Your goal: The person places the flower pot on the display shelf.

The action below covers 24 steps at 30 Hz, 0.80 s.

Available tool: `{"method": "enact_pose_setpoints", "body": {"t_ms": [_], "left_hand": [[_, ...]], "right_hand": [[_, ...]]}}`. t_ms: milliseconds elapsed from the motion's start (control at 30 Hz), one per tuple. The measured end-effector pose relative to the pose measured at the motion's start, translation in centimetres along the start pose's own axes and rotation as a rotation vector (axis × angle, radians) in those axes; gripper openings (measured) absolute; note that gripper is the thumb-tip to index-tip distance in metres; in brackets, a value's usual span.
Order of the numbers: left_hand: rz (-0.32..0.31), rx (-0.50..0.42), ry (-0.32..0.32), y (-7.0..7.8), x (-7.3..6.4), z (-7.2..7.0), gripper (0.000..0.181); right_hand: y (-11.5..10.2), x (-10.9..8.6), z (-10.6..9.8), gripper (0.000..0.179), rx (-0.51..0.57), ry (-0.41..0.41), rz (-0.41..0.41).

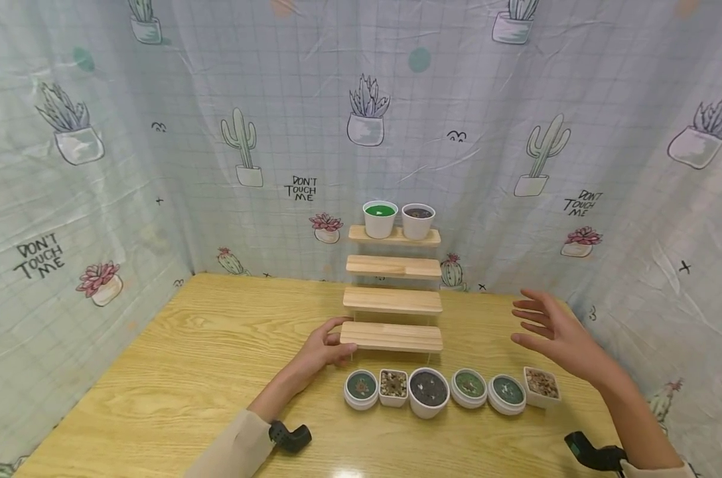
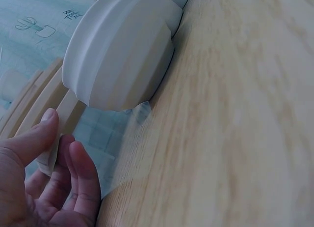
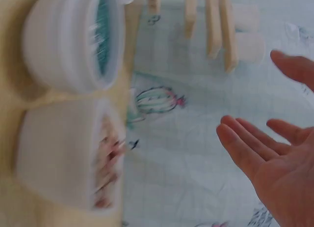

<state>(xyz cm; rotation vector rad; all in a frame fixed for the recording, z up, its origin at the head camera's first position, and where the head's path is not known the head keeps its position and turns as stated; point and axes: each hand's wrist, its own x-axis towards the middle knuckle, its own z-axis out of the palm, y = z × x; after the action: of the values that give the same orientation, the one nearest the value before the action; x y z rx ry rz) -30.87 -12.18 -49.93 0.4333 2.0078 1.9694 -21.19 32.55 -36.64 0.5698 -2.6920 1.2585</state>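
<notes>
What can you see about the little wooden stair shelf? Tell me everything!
The shelf looks like pale, grainy wood: four flat steps with rounded corners, rising toward the back, on thin legs. It stands upright on the table, behind a row of pots. Two white pots stand on the top step; the other three are bare. The left hand grips the lowest step at its left end.

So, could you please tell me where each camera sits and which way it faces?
On the head: forward and down at the wooden stand and row of pots; left hand, right hand and forearms show.
On the left wrist: along the tabletop, past a white pot; left hand gripping the stand.
On the right wrist: past two white pots toward the patterned curtain; open right hand.
Both wrist views share the stand and curtain.
</notes>
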Motion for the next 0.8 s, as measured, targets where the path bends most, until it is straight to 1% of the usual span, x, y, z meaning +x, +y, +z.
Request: {"method": "enact_pose_setpoints", "body": {"t_ms": [167,300,367,500,567,800], "left_hand": [[0.000,-0.003,-0.010,0.1,0.1,0.0,0.075],[0.000,-0.003,-0.016,0.2,0.1,0.0,0.074],[0.000,-0.006,-0.016,0.3,0.1,0.0,0.074],[0.000,-0.012,-0.016,0.3,0.1,0.1,0.074],[0.000,-0.010,-0.015,0.3,0.1,0.1,0.074],[-0.014,-0.012,-0.013,0.2,-0.1,0.0,0.074]], "right_hand": [[1.4,-1.1,-0.3,0.076,0.015,-0.024,0.006],[2.5,-1.5,-0.6,0.071,0.031,-0.036,0.010],[3.1,-1.6,-0.7,0.067,0.059,-0.049,0.008],[4.3,-1.6,-0.9,0.062,0.136,-0.115,0.003],[4.9,-1.7,-1.1,0.059,0.178,-0.158,0.017],[6.2,-2.5,-1.8,0.058,0.215,-0.289,0.068]]}}
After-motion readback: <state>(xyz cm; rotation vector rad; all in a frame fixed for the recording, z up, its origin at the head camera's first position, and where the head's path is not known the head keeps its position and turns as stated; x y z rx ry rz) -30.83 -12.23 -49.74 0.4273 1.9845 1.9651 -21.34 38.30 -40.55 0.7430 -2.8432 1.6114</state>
